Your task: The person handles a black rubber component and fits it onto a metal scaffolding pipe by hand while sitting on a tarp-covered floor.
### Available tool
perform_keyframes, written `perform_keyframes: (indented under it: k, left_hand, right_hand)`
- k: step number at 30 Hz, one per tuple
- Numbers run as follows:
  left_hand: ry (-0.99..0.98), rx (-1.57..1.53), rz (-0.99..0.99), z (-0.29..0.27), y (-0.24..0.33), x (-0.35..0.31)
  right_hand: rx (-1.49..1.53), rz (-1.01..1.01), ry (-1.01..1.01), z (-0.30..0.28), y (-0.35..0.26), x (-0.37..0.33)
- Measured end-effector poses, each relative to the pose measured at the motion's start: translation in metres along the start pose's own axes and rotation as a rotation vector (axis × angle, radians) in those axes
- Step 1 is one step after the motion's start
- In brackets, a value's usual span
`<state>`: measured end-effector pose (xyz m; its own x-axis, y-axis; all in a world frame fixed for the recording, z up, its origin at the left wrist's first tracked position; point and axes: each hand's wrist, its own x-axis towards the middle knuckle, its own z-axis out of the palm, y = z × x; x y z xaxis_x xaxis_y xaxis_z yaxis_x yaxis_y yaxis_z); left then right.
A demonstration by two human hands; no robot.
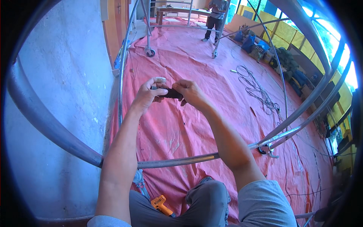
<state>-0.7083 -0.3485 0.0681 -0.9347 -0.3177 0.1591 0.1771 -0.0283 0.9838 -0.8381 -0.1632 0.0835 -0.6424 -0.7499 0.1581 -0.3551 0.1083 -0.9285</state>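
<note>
A short black piece [173, 94], rough-looking and of a kind I cannot make out, is held level between both hands in front of me. My left hand [148, 92] is closed round its left end, with the thumb lying along it. My right hand [189, 90] pinches the other end between thumb and fingers. Part of the piece is hidden by the fingers. Both forearms reach out over a grey metal tube [177, 162] that crosses in front of me. An orange and black power tool [162, 205] lies by my legs.
Scaffold tubes [310, 100] surround me, beside a pale wall [56, 98]. Below spreads a wrinkled red sheet [166, 132] with a coiled cable [255, 89]. Farther off are a wheeled frame [150, 52], a standing person [216, 19], a table [181, 10] and piled bags [248, 42].
</note>
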Motion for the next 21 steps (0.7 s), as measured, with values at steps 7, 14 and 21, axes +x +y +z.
perform_keyframes:
  k: [7,14,21]
  left_hand:
    - [-0.054,-0.021,0.042,0.003,-0.001,-0.002]
    - [0.042,-0.056,-0.162,0.009,0.008,-0.01]
    - [-0.053,-0.056,-0.107,-0.004,-0.006,-0.001]
  right_hand:
    - [0.122,0.012,-0.035,-0.001,-0.004,-0.004]
    - [0.003,-0.125,0.053,0.003,0.001,0.003]
    - [0.039,-0.1,-0.038,0.003,-0.002,-0.001]
